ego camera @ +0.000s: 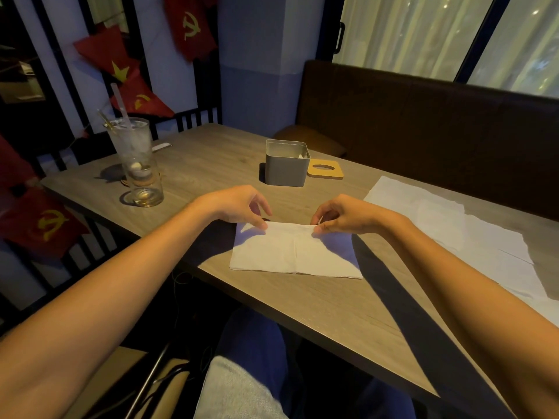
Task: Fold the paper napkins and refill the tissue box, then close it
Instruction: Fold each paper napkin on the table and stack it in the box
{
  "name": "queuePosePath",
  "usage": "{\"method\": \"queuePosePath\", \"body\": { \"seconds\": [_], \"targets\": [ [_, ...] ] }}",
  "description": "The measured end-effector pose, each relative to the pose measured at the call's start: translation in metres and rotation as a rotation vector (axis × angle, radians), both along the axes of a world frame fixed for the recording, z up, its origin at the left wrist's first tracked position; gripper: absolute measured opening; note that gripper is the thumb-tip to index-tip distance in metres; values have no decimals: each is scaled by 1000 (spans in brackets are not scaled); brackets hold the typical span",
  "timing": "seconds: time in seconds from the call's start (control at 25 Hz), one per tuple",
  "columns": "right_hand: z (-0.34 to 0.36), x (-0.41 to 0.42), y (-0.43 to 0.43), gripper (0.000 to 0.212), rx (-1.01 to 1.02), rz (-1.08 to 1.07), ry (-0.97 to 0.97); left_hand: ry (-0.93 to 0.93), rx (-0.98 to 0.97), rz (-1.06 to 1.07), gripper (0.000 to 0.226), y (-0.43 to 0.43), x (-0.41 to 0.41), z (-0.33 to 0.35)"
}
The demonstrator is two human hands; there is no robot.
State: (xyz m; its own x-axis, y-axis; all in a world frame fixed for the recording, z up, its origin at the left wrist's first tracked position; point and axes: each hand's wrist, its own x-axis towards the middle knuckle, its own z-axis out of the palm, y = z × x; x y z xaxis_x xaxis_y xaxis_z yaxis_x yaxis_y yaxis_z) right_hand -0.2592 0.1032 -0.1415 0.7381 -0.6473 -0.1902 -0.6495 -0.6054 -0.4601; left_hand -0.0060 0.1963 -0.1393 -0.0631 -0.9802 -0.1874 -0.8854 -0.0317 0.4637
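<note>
Napkin point(295, 252) lies flat on the table point(302, 316), on the near side of the grey tissue box point(287, 170) and well apart from it. Its long axis runs left to right across my view, and a crease crosses it at the middle. I have the left hand point(239, 207) and the right hand point(348, 214) each pinching its far long edge, one either side of that crease. To fold well, I judge both pinches should travel evenly to the near edge, corners matched, before I press the fold flat. The box stands open, its wooden lid point(325, 175) just right of it; unfolded napkins point(447, 225) lie further right
</note>
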Motion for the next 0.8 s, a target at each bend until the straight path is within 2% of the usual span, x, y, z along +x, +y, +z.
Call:
{"method": "queuePosePath", "body": {
  "seconds": [0.12,0.24,0.32,0.44,0.72,0.8],
  "targets": [
    [-4,11,12,32,-163,-63,7,-9,-238,-2,46,16,-28,-7],
    [-31,21,41,42,-319,-20,-70,-83,-364,-133,44,39,-65,-34],
    [-51,21,61,53,-359,16,-5,-204,-301,-168,51,49,-72,-52],
    [-60,12,70,64,-322,-29,140,-333,-166,-92,64,60,-64,-64],
    [-57,-41,59,86,-305,-172,299,-404,-3,-29,83,87,-22,-49],
    [-49,-50,60,88,-308,-213,315,-373,-20,7,78,85,-17,-42]
  ]
}}
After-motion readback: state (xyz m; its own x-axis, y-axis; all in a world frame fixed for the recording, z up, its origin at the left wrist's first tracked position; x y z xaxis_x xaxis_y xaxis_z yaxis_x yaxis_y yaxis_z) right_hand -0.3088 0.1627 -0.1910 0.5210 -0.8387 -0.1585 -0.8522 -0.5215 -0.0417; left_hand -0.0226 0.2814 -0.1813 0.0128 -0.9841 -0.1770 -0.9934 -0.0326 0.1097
